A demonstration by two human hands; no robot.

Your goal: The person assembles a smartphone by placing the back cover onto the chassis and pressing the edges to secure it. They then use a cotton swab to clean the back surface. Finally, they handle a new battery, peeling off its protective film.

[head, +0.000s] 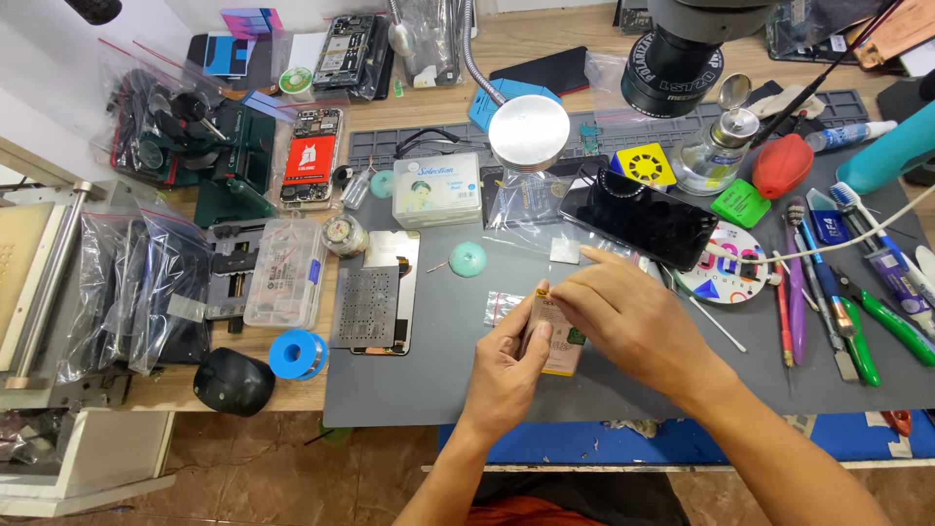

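Head view: the left hand [506, 365] grips a small yellowish phone battery [557, 343] from its left edge, over the grey work mat [429, 380]. The right hand [623, 317] pinches the battery's top corner, fingers closed on it, just below a black smartphone [638, 219].

You are sitting at a phone-repair workbench. Your hands meet over a grey work mat [429, 370] that covers the wooden bench. Just beyond them lies a dark phone [638, 222], with a microscope head [682, 54] hanging above it. To their right sit screwdrivers and tweezers [838, 302] in a row. To their left lie a bare phone board [375, 302], a spool of blue wire [297, 354] and bagged spare parts [136, 282].
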